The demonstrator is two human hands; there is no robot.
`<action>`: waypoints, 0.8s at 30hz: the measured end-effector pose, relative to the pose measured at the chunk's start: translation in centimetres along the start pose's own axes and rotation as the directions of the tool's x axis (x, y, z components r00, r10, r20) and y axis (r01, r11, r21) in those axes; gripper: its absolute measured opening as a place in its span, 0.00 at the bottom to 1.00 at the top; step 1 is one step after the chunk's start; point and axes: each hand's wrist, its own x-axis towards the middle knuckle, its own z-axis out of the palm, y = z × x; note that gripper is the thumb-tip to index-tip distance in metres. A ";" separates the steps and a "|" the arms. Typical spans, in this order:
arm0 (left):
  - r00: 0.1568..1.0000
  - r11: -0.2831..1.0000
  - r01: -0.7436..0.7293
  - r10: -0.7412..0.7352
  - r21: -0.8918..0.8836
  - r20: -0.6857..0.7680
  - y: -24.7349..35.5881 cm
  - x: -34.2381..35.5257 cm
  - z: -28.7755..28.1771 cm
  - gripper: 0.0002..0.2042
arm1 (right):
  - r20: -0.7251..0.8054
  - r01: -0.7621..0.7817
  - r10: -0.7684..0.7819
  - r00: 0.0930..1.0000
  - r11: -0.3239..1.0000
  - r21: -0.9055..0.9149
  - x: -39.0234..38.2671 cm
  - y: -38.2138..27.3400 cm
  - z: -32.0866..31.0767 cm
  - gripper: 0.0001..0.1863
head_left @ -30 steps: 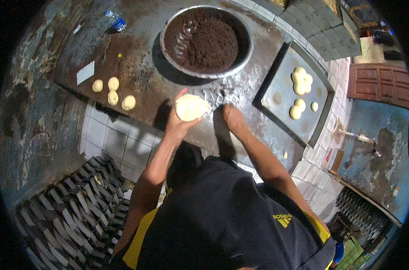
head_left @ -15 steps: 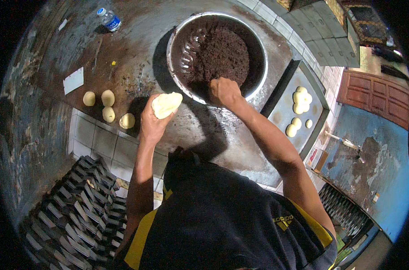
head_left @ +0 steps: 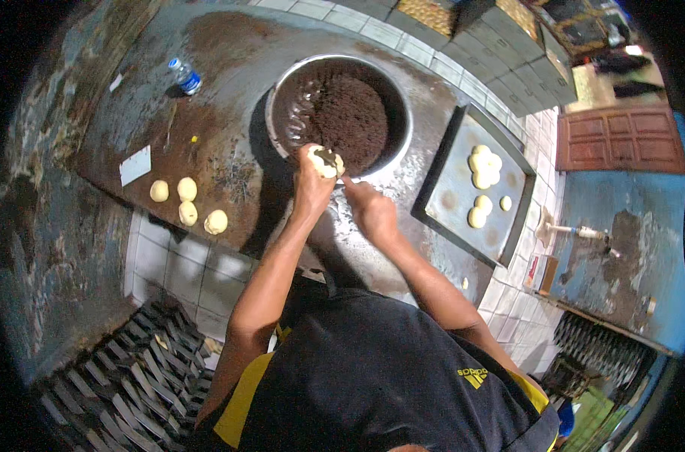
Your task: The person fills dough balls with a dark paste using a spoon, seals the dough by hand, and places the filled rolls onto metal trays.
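Observation:
My left hand (head_left: 311,187) is closed around a pale piece of dough (head_left: 325,169) above the near rim of a big round metal bowl (head_left: 407,147). A dark lump of filling (head_left: 327,156) sits in the dough's hollow. Close beside the dough, my right hand (head_left: 373,212) has its fingers curled and pressed together, their tips pointing at it; what they grip, if anything, is too small to make out. Dark brown crumbly filling (head_left: 350,117) fills much of the bowl.
Several dough balls (head_left: 187,190) lie at the table's left front edge. A white card (head_left: 136,166), a water bottle (head_left: 184,77) and a yellow speck (head_left: 194,139) are farther back. At the right, a dark metal tray (head_left: 452,181) carries several pale dough pieces (head_left: 482,167).
My right hand has come out of the bowl to the dough. My left hand has brought the dough to the bowl's rim, and dark filling now shows in it. The view has shifted.

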 end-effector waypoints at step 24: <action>0.593 0.868 0.431 -0.067 -0.246 0.802 9.2 -32.6 13.9 0.19 | -0.505 -0.181 0.437 0.744 0.860 0.477 -36.4 2.9 -15.3 0.26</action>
